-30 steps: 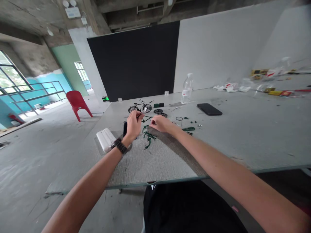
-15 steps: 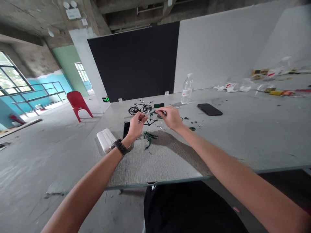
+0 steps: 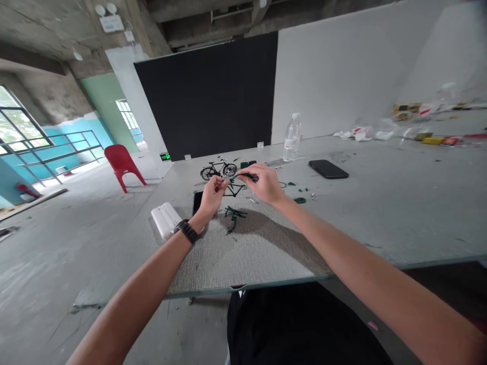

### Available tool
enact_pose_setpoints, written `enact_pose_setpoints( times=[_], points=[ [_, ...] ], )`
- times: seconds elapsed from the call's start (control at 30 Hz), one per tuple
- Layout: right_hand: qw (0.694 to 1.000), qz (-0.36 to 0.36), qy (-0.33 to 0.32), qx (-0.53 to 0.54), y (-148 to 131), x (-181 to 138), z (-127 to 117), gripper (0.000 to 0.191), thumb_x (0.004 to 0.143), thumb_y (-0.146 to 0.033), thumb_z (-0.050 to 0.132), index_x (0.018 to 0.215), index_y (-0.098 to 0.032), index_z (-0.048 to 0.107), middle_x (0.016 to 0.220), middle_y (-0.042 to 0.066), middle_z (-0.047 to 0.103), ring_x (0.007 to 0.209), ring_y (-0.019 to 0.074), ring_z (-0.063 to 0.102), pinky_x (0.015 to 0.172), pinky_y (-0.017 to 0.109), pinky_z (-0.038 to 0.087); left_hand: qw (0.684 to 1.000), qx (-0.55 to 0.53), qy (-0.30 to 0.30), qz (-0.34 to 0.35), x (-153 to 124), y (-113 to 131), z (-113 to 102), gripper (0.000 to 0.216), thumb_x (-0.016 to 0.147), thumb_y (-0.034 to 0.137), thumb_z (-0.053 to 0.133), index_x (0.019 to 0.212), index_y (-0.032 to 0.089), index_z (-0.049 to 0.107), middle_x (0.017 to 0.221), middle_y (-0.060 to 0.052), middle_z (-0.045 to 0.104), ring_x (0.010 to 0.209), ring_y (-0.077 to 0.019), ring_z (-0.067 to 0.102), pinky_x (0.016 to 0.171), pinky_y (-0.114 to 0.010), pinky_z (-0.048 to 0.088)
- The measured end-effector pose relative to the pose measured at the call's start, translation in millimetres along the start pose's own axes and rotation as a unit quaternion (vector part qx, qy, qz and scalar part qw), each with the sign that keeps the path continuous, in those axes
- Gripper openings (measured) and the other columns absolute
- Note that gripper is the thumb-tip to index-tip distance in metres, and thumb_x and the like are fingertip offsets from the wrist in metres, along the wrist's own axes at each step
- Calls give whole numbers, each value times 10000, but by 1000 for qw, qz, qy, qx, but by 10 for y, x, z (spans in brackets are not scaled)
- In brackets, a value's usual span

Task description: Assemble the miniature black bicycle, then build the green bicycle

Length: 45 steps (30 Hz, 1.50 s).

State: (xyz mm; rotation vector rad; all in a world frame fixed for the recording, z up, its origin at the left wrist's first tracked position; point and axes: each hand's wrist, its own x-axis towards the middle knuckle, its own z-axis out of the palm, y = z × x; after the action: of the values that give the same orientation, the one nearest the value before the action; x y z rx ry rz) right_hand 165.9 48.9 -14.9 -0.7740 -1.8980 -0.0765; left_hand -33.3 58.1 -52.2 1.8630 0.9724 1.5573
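Showed a dark green miniature bicycle frame in the space between two bare hands, over the surface and just on the near side of a whole black miniature bicycle. Had the left hand closed at thumb and forefinger, apparently on the frame's left side, with a pale piece at the fingertips, too small to identify. Had the right hand pinched onto a slim dark green part, slanting toward the top of the frame; left joining or mere overlap impossible to tell. Set the two hands near each other but apart.

Suggested, by thin tubes and small scale, a very light, stiff and rather fragile frame, probably prone to bending or snapping under a hard squeeze. Favoured, in all likelihood, a gentle fingertip hold at the tube junctions over pressure across the open middle; for the slim part, a pinch close to its thicker end.

Included also a cluster of green parts nearer the person, a green oval part to the right, a black smartphone lying flat, an upright clear water bottle and, at left, a white case.
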Motion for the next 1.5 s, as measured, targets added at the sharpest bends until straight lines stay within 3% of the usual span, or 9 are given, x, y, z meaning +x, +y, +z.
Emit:
enact_pose_setpoints(
  times=[0.63, 1.27, 1.5],
  points=[
    [999, -8, -32, 14, -62, 3, -12, 164, 971, -369, 667, 989, -276, 800, 950, 46, 794, 917, 251, 689, 840, 429, 535, 1000, 18, 9, -2, -10, 17, 1, 158, 987, 204, 599, 860, 200, 506, 760, 24, 510, 662, -113, 478, 634, -245, 399],
    [1000, -3, 9, 0, -133, 5, 11, 151, 967, -326, 670, 959, -248, 798, 931, 58, 799, 913, 252, 705, 844, 423, 539, 1000, 27, 8, 4, -13, 28, 7, 166, 984, 261, 632, 871, 201, 526, 766, 18, 544, 661, -111, 497, 641, -244, 403],
    [1000, -1, -6, 8, -154, 2, 5, 177, 979, -344, 648, 970, -256, 801, 938, 62, 793, 913, 253, 692, 845, 430, 533, 1000, 29, 6, 8, -15, 8, 16, 156, 985, 230, 619, 868, 197, 522, 758, 22, 531, 657, -109, 486, 637, -240, 397]
  ],
)
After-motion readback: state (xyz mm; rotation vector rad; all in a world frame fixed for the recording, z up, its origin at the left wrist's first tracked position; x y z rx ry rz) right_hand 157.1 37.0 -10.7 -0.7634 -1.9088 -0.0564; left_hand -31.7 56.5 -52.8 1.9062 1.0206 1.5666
